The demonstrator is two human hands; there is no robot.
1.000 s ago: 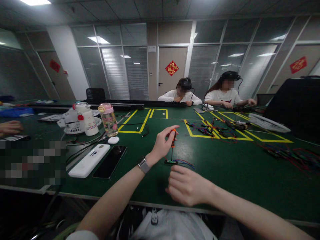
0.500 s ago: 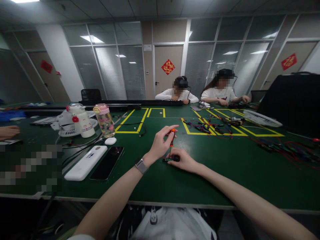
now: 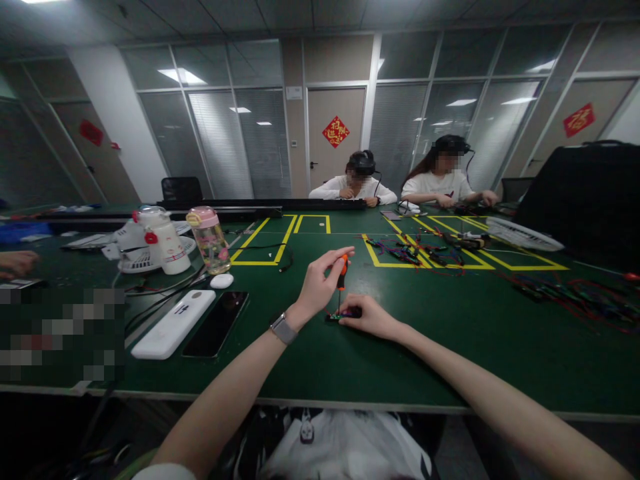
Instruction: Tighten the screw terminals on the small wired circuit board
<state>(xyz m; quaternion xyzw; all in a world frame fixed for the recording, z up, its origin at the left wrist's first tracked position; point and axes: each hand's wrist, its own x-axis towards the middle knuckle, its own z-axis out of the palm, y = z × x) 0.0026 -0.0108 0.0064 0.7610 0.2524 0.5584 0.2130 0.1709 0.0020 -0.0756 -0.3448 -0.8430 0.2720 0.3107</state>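
Observation:
My left hand is closed around the orange-and-black handle of a screwdriver. The screwdriver stands nearly upright, and its thin shaft points down at a small circuit board on the green table. My right hand pinches the board from the right side, with the fingertips close to the screwdriver's tip. Part of the board and whatever is fixed to it are hidden behind my right fingers. The exact spot where the tip meets the board is too small to make out.
Left of my hands lie a black phone, a white power bank and a white case, with a pink-lidded bottle behind. Wired boards lie ahead right, more wiring farther right. Two people sit across; another person's hand is left.
The screwdriver and my left fingers have shifted slightly. My right fingers have moved a little on the board. Across the table, one person's hand has moved.

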